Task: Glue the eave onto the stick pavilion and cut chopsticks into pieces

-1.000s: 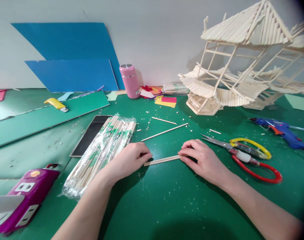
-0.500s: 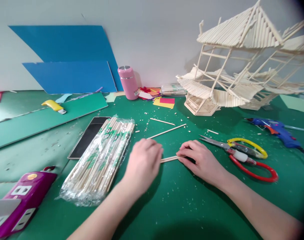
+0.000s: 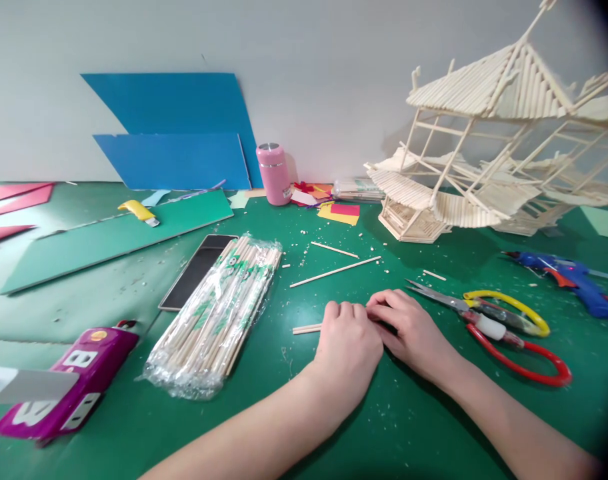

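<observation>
Both hands [image 3: 379, 333] cover the sticks [image 3: 307, 329], left end showing.

Two bare forearms, no sleeves, left hand [image 3: 348, 347], right hand [image 3: 414, 331]

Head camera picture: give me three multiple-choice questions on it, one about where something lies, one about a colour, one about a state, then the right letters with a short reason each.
1. Where do the scissors lie?
A. Right of the right hand
B. On the bag of sticks
C. Behind the pink bottle

2. What colour is the glue gun?
A. Yellow
B. Blue
C. White

3. How do the two hands stand?
A. Lifted high off the table
B. Far apart at the table's edges
C. Close together, resting on a thin stick

Answers:
1. A, they lie on the green table just right of that hand.
2. B, its body is blue with an orange trigger.
3. C, the left hand meets the right one and the stick's end pokes out to its left.
</observation>
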Motion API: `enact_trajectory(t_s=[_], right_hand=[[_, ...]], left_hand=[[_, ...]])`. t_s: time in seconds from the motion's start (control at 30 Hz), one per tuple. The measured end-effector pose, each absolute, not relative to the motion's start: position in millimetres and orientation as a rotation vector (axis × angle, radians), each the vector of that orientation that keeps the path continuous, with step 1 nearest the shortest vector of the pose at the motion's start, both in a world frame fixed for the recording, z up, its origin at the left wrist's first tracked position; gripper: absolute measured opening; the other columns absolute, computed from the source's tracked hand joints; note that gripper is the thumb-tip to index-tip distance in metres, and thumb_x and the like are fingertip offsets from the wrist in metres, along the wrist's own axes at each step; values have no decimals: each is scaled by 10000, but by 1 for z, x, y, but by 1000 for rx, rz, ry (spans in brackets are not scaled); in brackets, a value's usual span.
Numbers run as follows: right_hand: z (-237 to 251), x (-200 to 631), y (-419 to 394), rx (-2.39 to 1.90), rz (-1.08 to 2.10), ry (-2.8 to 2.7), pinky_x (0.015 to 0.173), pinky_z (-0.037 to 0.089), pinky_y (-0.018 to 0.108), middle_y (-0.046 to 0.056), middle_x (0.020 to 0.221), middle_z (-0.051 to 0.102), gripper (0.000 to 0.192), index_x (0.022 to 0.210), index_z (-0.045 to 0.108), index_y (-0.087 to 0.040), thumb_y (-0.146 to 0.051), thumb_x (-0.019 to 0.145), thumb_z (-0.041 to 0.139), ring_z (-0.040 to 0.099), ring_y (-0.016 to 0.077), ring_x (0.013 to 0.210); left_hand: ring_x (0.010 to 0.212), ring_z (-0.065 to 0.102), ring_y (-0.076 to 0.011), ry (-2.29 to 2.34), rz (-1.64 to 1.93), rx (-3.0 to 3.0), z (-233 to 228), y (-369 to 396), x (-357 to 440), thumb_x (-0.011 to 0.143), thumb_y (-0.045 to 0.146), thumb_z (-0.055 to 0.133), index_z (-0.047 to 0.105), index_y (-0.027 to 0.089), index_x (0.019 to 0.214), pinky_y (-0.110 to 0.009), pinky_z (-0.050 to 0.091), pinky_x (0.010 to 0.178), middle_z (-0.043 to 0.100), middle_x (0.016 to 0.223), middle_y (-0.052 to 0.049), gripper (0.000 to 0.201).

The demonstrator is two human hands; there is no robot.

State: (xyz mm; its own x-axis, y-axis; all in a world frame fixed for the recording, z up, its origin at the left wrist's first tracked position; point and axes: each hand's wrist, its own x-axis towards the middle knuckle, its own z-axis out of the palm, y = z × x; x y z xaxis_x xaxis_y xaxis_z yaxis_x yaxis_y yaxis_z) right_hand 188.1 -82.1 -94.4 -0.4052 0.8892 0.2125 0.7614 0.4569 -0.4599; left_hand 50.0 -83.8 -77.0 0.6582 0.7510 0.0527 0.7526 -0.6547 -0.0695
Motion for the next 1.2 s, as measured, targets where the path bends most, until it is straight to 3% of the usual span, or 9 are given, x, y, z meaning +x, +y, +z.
enact_trajectory(t_s=[0.37, 0.67, 1.2], right_hand=[[-75, 211, -77, -1473, 450, -2266, 792, 410, 357, 40, 936, 566, 225, 993, 573, -236, -181, 777, 543, 509, 198, 882], [-70, 220, -75, -1545, 507, -2357, 728, 395, 331, 11, 841, 567, 71, 846, 578, -233, -241, 820, 513, 500, 184, 820], [-69, 215, -73, -1558, 600, -2497, 644, 368, 286, -22, 745, 542, 117, 734, 482, -206, -256, 839, 480, 481, 157, 717]], left_hand=[[677, 536, -233, -1261, -51, -2814, -75, -74, 42, 741, 38, 467, 601, 119, 702, -333, 390, 554, 560, 696, -92, 161], [671, 529, -232, -1242, -51, -2830, -74, -75, 41, 716, 6, 457, 582, 128, 688, -336, 395, 552, 556, 699, -82, 177], [642, 512, -221, -1240, -170, -2816, -82, -79, 42, 740, 59, 492, 570, 131, 679, -320, 381, 514, 540, 668, -68, 122]])
